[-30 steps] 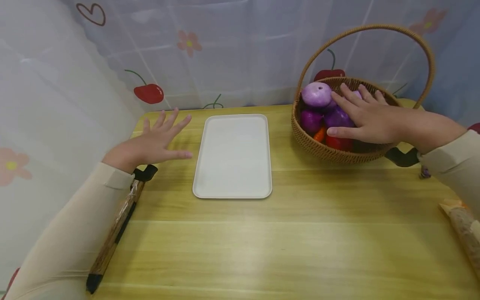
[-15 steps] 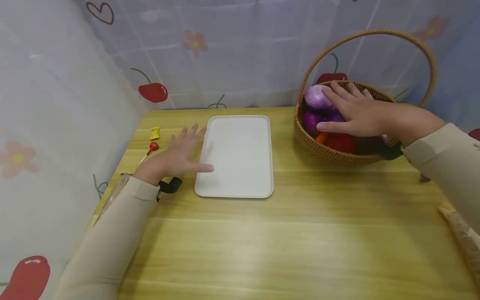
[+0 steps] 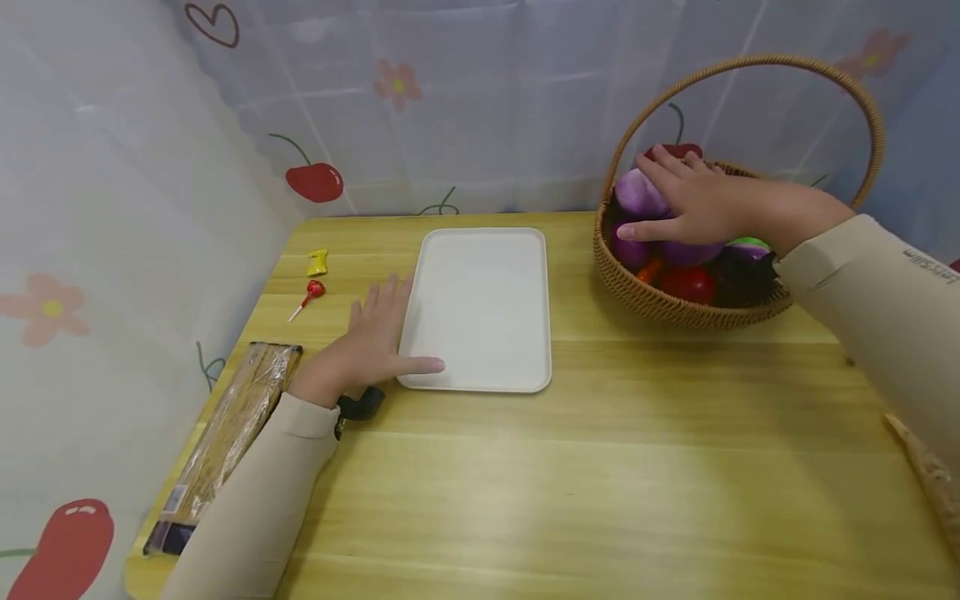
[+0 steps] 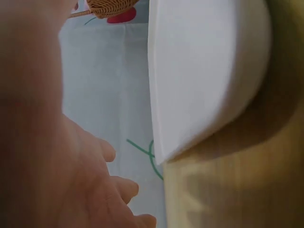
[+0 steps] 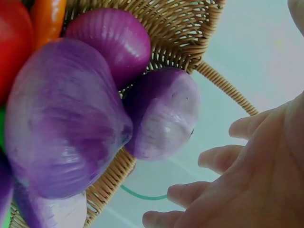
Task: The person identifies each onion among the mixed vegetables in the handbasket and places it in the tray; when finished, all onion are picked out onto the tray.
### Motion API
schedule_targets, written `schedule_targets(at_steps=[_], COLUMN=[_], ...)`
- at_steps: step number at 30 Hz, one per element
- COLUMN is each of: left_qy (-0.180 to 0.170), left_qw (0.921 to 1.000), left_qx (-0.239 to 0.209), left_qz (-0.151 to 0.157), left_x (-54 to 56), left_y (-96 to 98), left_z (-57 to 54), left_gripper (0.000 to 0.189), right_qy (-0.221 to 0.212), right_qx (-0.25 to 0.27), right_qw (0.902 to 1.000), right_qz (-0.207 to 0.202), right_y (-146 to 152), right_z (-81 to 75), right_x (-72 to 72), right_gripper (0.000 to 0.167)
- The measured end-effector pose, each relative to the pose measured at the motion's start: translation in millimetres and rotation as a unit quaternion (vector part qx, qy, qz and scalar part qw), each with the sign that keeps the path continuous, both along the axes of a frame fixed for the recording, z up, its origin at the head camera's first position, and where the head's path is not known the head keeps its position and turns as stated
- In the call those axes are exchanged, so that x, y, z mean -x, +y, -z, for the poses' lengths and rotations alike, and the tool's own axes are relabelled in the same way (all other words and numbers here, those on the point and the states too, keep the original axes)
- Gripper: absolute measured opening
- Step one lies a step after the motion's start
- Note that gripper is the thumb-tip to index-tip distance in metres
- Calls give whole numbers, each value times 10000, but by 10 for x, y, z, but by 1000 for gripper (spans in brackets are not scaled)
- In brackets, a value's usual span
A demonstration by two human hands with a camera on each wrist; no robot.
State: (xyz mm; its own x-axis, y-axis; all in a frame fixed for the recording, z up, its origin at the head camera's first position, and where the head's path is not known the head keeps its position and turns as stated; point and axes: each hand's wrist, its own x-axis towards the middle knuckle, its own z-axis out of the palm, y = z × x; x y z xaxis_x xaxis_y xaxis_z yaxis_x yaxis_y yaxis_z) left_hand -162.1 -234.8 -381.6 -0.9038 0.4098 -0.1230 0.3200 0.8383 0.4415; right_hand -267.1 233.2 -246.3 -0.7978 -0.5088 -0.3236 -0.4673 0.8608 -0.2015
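Note:
My left hand hovers with spread fingers over the left edge of a white rectangular tray. In the left wrist view its fingers are apart from the tray's rim and hold nothing. At the right, my right hand is above a wicker basket with a tall arched handle. Inside lie several purple onions, a round red item and an orange one. The right wrist view shows straight fingers beside a pale purple onion, with a gap between. The palm hides part of the contents in the head view.
On the table's left lie a yellow wrapped candy, a red lollipop and a long clear-wrapped packet. Another packet is at the right edge, partly under the right sleeve. A printed curtain hangs behind the table.
My left hand has moved right and nearer, from beside the tray to over its left edge, uncovering the candy, lollipop and packet. My right hand has shifted slightly left and up over the basket.

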Motion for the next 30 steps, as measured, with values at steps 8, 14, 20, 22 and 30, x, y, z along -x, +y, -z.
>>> schedule_targets(at_steps=[8,14,20,22,30], left_qy=[-288,-229,-89,-84,-62], left_qw=[9986,9984,9987,9988,9991], left_qx=[-290,-256,-256,-217,-193], left_qz=[-338,-440,-424,-423,-374], left_x=[-93,-154,-204,-219,-250], left_y=[-31,-28,-75,-85,-87], left_z=[128,181,225,245,294], left_gripper=[138,141,147,149,148], right_qy=[-106,-365,-568,-627,-778], right_qx=[48,238,648,698,935], right_qw=[9999,9988,9955,9945,9907], right_qz=[123,227,402,462,604], right_y=[-91,-103,-68,-58,-38], right_z=[-11,7,17,35,116], right_x=[145,244,325,347,385], right_gripper=[113,115,114,113,115])
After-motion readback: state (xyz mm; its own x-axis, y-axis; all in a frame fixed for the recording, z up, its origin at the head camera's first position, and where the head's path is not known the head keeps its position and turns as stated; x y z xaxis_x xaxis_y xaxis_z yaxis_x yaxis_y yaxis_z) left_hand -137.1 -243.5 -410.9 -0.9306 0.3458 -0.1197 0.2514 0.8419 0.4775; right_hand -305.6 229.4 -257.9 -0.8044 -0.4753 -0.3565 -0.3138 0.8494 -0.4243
